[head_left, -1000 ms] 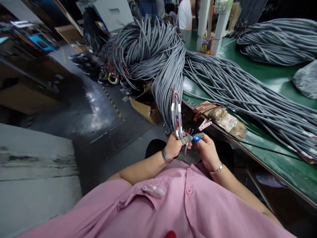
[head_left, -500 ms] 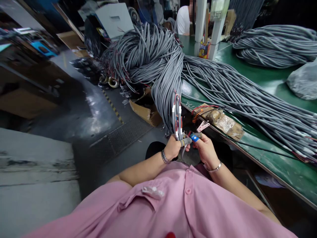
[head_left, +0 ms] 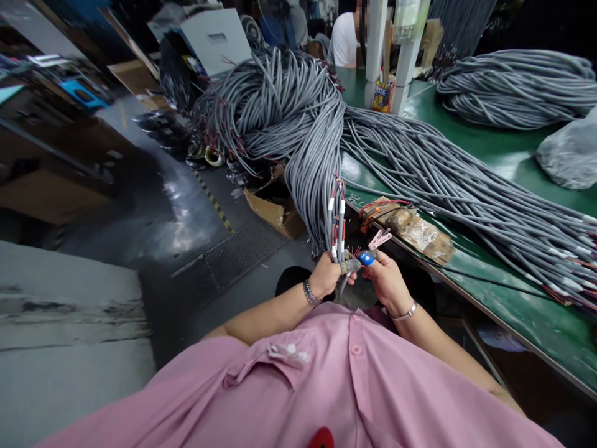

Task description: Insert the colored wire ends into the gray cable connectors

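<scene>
My left hand point(head_left: 328, 274) is closed round a few grey cables point(head_left: 340, 233), whose ends show white bands and thin red, blue and orange wires. Grey coverings wrap some of its fingers. Close beside it, my right hand point(head_left: 386, 274) pinches a small blue object point(head_left: 366, 258) against the short red wire ends; a covering is on its finger too. Behind the hands a thick bundle of grey cables point(head_left: 312, 168) hangs over the edge of the green table point(head_left: 501, 146).
Many grey cables point(head_left: 448, 168) lie along the table. A taped block point(head_left: 424, 236) with a pink clip point(head_left: 380, 239) sits at the edge. A coiled bundle point(head_left: 517, 87), a plastic bag point(head_left: 571, 152), a cardboard box point(head_left: 273, 208) and a person in white point(head_left: 344, 40) are farther off.
The cable tips above my left hand have shifted slightly to the right. Both hands stay close together with nearly the same hold.
</scene>
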Motion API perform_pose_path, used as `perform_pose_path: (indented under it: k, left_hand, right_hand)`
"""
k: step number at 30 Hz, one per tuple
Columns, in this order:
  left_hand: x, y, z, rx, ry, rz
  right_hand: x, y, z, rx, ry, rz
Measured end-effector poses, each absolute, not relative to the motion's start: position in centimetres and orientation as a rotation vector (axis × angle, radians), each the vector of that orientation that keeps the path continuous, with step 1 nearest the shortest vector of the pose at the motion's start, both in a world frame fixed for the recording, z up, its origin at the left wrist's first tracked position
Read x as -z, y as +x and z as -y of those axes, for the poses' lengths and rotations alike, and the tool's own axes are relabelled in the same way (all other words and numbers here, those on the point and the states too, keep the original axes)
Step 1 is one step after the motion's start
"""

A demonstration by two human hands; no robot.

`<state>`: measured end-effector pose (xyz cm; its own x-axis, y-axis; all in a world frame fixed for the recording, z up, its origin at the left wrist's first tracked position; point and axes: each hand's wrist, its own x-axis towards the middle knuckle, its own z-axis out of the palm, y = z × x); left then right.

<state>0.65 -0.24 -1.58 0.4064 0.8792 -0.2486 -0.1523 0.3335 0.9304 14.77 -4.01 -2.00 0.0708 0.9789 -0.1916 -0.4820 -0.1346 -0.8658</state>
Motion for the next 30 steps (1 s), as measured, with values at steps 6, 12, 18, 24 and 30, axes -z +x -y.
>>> perform_pose_path:
  k: [6, 12, 18, 24, 30]
  left_hand:
    - [0.9, 0.8, 0.3, -0.837, 0.963, -0.957]
    - [0.0, 0.3, -0.5, -0.745, 0.935, -0.835]
    - [-0.6, 1.2, -1.4, -0.613, 0.926, -0.712]
    - [-0.1, 2.6, -1.7, -0.568, 0.945, -0.717]
    - [0.6, 2.8, -1.9, -0.576, 0.934, -0.724]
  right_hand:
    - [2.9, 14.9, 4.2, -1.356, -1.032, 0.669]
    - [3.8, 17.0, 4.3, -1.5, -0.892, 0.573]
    - [3.7, 18.5, 1.9, -1.527, -0.854, 0.495]
    - [3.0, 17.4, 0.7, -1.463, -0.773, 0.507]
    - [3.1, 16.8, 0.5, -1.522, -0.759, 0.459]
